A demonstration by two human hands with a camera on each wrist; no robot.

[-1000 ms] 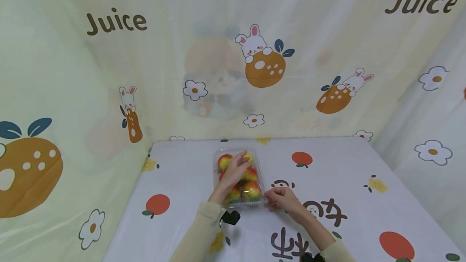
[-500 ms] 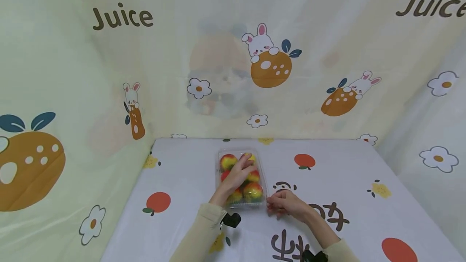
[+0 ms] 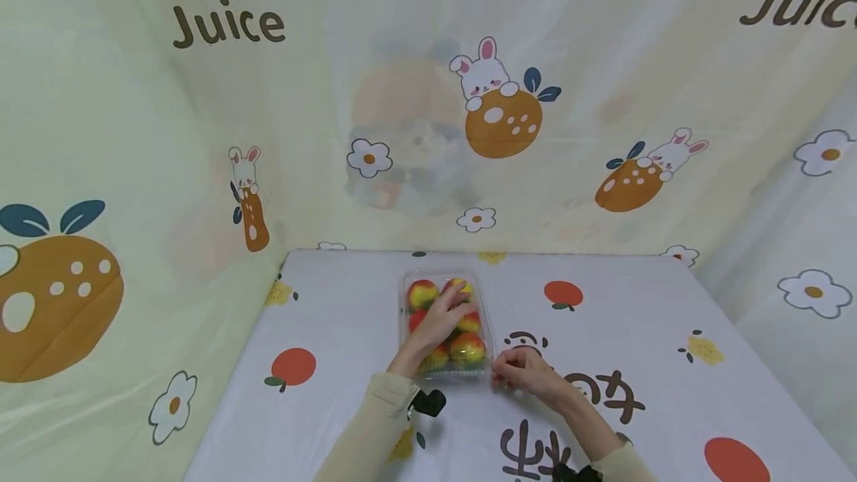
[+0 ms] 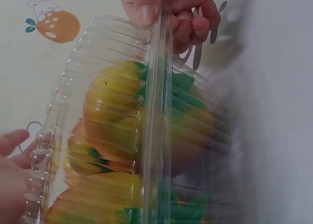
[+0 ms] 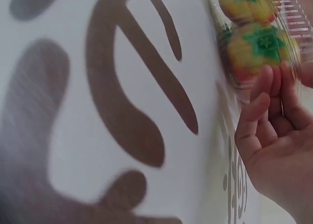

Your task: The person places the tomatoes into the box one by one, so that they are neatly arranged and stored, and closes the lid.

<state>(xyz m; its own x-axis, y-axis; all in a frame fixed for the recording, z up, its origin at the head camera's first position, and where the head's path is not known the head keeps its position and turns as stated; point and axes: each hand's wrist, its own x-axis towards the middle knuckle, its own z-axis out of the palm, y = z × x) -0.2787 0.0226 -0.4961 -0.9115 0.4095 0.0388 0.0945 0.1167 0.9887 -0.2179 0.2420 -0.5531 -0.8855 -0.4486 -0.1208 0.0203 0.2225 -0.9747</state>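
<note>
A clear plastic clamshell box lies on the table, holding several round red-and-yellow fruits. Green leaf-shaped tops show on the fruits in the right wrist view. My left hand rests over the lid with relaxed fingers; in the left wrist view part of the left hand appears beside the box's ribbed wall. At the near right corner, my right hand pinches the box's rim between thumb and fingers. The two rim flanges lie close together beneath that pinch.
The white tablecloth carries printed fruit, flowers and dark lettering. A patterned curtain stands behind the table and along both sides. Dark wrist devices sit at the sleeve cuffs.
The head view has shifted slightly, so the scene sits a little farther right. The box and left hand keep nearly the same places; the right hand stays at the same corner.
</note>
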